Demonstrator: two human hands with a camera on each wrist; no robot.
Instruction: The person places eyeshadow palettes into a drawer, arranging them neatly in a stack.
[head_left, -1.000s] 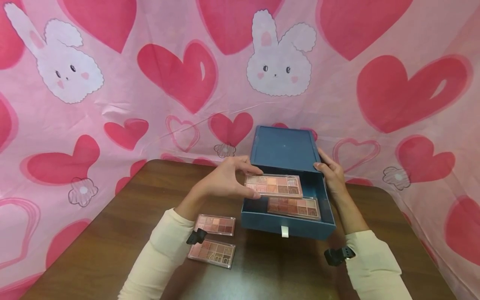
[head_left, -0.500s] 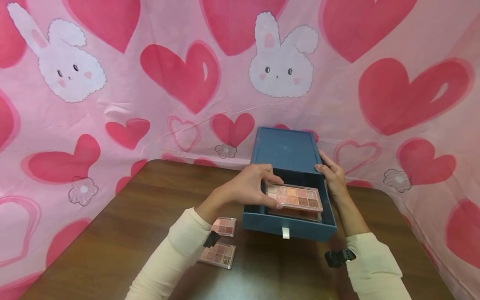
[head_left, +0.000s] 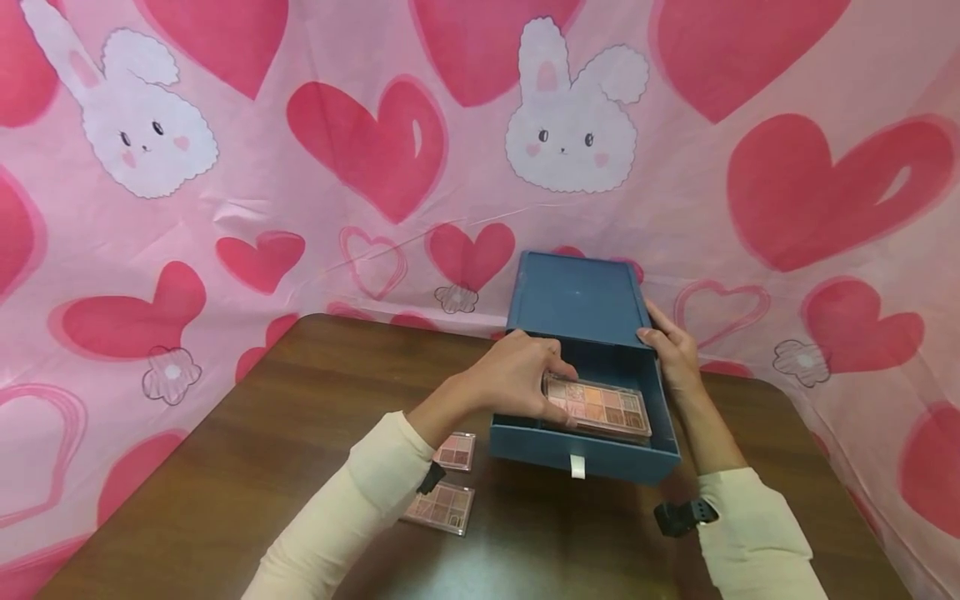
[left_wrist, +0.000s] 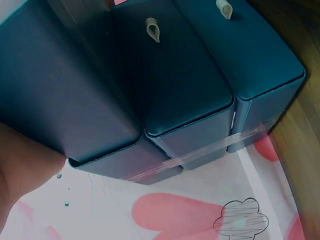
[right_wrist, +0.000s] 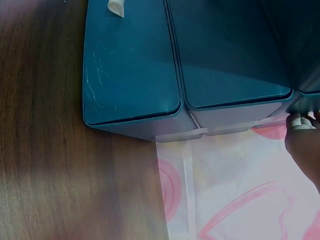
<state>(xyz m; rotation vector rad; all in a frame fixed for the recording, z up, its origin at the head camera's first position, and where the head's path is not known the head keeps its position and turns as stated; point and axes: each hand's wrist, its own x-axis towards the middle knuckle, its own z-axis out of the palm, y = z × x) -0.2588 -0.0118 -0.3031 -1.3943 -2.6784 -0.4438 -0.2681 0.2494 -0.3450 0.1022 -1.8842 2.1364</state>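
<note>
Seen from the head camera. Left hand [head_left: 525, 377] curled over the near-left end of an eyeshadow palette [head_left: 600, 405], fingers on top and thumb underneath, gripping it; palette lying flat and low inside the open drawer [head_left: 585, 454] of a dark blue box [head_left: 577, 300]. Cannot tell whether the palette rests on anything beneath it. Drawer pulled out toward the near edge of the desk [head_left: 225, 467], a small white pull tab [head_left: 577, 467] on its front wall. Right hand [head_left: 671, 354] against the box's right side, where lid and drawer meet; fingers fairly straight and laid flat on the wall, thumb on the top edge, pressing rather than clutching. Box standing toward the desk's far right edge, close to the pink heart-and-bunny cloth [head_left: 360, 150] behind. Two more palettes [head_left: 448, 507] flat on the desk near its front, just left of the drawer, partly hidden under the left sleeve [head_left: 337, 525].
</note>
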